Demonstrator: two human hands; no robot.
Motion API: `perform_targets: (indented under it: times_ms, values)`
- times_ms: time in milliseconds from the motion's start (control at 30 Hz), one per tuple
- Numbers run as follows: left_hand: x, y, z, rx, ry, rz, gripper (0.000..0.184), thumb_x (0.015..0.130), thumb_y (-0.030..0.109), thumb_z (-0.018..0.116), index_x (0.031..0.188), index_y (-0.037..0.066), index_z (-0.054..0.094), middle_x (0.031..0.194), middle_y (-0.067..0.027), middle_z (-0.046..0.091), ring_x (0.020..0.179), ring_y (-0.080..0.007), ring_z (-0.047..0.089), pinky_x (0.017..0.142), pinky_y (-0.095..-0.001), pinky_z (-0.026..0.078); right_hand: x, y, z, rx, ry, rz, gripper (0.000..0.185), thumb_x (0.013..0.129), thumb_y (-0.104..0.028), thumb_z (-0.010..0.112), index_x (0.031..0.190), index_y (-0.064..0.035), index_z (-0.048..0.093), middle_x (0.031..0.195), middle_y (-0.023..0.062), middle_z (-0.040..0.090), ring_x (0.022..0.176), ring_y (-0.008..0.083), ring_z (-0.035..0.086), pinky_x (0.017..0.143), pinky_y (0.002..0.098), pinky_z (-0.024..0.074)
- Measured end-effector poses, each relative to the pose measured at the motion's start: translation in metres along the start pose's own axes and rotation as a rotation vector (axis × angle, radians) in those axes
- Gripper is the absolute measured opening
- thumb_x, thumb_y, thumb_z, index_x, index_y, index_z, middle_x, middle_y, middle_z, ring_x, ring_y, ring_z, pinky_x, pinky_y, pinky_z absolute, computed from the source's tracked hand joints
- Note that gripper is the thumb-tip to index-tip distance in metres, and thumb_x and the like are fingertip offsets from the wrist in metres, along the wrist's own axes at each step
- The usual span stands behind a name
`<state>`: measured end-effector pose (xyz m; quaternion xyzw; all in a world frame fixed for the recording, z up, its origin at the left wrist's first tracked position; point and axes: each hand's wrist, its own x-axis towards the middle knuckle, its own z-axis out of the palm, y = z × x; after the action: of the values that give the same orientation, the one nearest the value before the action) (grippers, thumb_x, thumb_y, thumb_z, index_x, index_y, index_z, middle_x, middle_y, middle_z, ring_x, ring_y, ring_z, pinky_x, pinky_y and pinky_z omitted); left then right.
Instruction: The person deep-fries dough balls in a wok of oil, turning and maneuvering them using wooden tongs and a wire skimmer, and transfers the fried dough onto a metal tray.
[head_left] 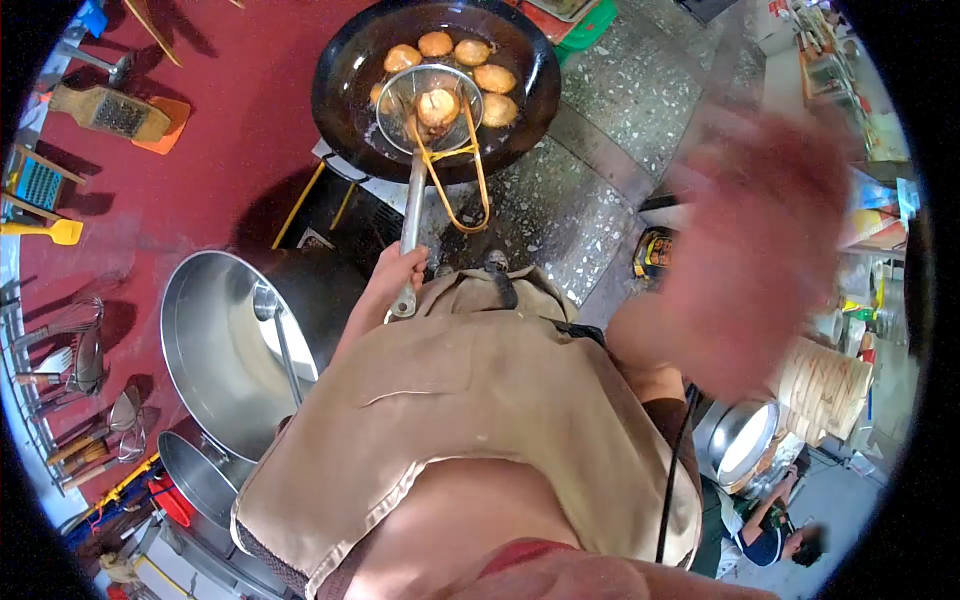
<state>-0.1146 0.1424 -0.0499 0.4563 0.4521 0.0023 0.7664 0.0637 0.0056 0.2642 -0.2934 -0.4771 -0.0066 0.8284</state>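
My left hand [397, 270] is closed round the metal handle of a wire skimmer [411, 205]. The skimmer's round basket is over a black wok [335, 110] of dark oil. One golden fried piece [438, 107] lies in the basket, and several more [494, 79] sit in the oil around it. Yellowish tongs [484, 190] rest across the skimmer, their tips near the piece in it, with no hand on them. My right hand [755, 250] is raised at the right, close to the camera, apart from the wok. Motion smears its fingers, so their pose cannot be made out.
A large steel pot [215, 350] with a ladle stands at the left, a smaller pot [195, 475] below it. Utensils, including a grater [110, 112], hang along the red left side. Stacked steamers [825, 390] are at the right. Another person [770, 530] is at the lower right.
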Motion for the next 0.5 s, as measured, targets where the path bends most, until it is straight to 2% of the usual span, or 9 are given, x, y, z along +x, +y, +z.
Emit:
perform_targets:
  times_ms: [33,67,100,133,167,200,233,267,500]
  values:
    - [-0.004,0.001,0.0,-0.008,-0.031,-0.012,0.016,0.084,0.015,0.057,0.087,0.005,0.044,0.066,-0.0009,0.049,0.047,-0.0088,0.046,0.041,-0.0243,0.039,-0.002,0.018,0.003,-0.615,-0.294,0.252,0.017,0.082,-0.009,0.049,0.091,0.0011,0.058,0.092,0.0089,0.062,0.077,0.0135,0.058,0.063,0.023,0.0464]
    - [-0.02,0.002,0.008,-0.259,0.016,0.015,0.018,0.085,0.018,0.057,0.088,0.006,0.045,0.069,-0.0012,0.05,0.051,-0.0086,0.047,0.042,-0.0249,0.04,-0.003,0.04,0.006,-0.491,-0.48,0.283,0.028,0.071,-0.003,0.062,0.098,0.0004,0.056,0.083,0.0127,0.06,0.073,0.0231,0.059,0.062,0.0328,0.0474]
    - [0.023,-0.034,-0.023,0.094,-0.149,0.239,0.015,0.082,0.015,0.059,0.083,0.006,0.047,0.06,0.0006,0.047,0.043,-0.01,0.044,0.038,-0.0244,0.038,-0.014,0.048,0.024,-0.323,-0.447,0.402,0.024,0.073,-0.009,0.061,0.094,0.0015,0.055,0.08,0.0155,0.06,0.07,0.0281,0.06,0.06,0.0365,0.0476]
    - [0.022,-0.028,-0.022,0.115,-0.158,0.24,0.015,0.082,0.015,0.059,0.083,0.006,0.047,0.06,0.0006,0.047,0.043,-0.01,0.044,0.038,-0.0244,0.038,-0.017,0.051,0.044,-0.242,-0.529,0.49,0.024,0.074,-0.015,0.06,0.086,0.0041,0.053,0.074,0.0181,0.06,0.066,0.0328,0.06,0.056,0.0399,0.0474]
    - [0.015,-0.02,-0.017,0.042,-0.097,0.138,0.016,0.083,0.016,0.059,0.085,0.006,0.046,0.063,0.0002,0.048,0.046,-0.0092,0.045,0.039,-0.0244,0.038,-0.01,0.036,0.053,-0.163,-0.649,0.67,0.028,0.074,-0.019,0.06,0.083,0.006,0.05,0.067,0.0203,0.059,0.064,0.0365,0.06,0.055,0.0427,0.0479]
    - [0.005,-0.013,-0.012,-0.034,-0.03,0.036,0.017,0.084,0.017,0.058,0.087,0.007,0.046,0.066,-0.0002,0.048,0.048,-0.0083,0.045,0.04,-0.0245,0.038,-0.006,0.023,0.063,-0.086,-0.655,0.815,0.03,0.074,-0.019,0.061,0.083,0.0065,0.048,0.06,0.0205,0.057,0.058,0.0389,0.059,0.054,0.0427,0.0487]
    - [-0.002,-0.008,-0.007,-0.116,0.044,-0.064,0.017,0.085,0.017,0.058,0.089,0.007,0.045,0.069,-0.0007,0.049,0.051,-0.0075,0.046,0.041,-0.0245,0.038,0.0,0.014,0.073,-0.07,-0.748,0.882,0.029,0.075,-0.022,0.059,0.086,0.0036,0.049,0.07,0.0209,0.06,0.071,0.0362,0.062,0.063,0.0462,0.0494]
    - [0.0,-0.001,-0.004,0.021,0.053,-0.092,0.017,0.084,0.016,0.059,0.089,0.007,0.045,0.066,-0.0003,0.048,0.048,-0.0071,0.045,0.04,-0.0237,0.036,0.001,0.005,0.08,-0.046,-0.83,0.857,0.03,0.075,-0.023,0.059,0.086,0.0033,0.05,0.07,0.0205,0.06,0.072,0.0359,0.062,0.063,0.046,0.0492]
    - [-0.007,0.003,0.001,-0.069,-0.005,-0.046,0.017,0.084,0.015,0.059,0.088,0.006,0.045,0.063,0.0004,0.048,0.046,-0.0071,0.044,0.041,-0.0223,0.036,0.001,-0.007,0.072,-0.173,-1.078,0.444,0.032,0.075,-0.026,0.059,0.089,0.0015,0.05,0.072,0.0181,0.059,0.075,0.0342,0.06,0.065,0.045,0.0474]
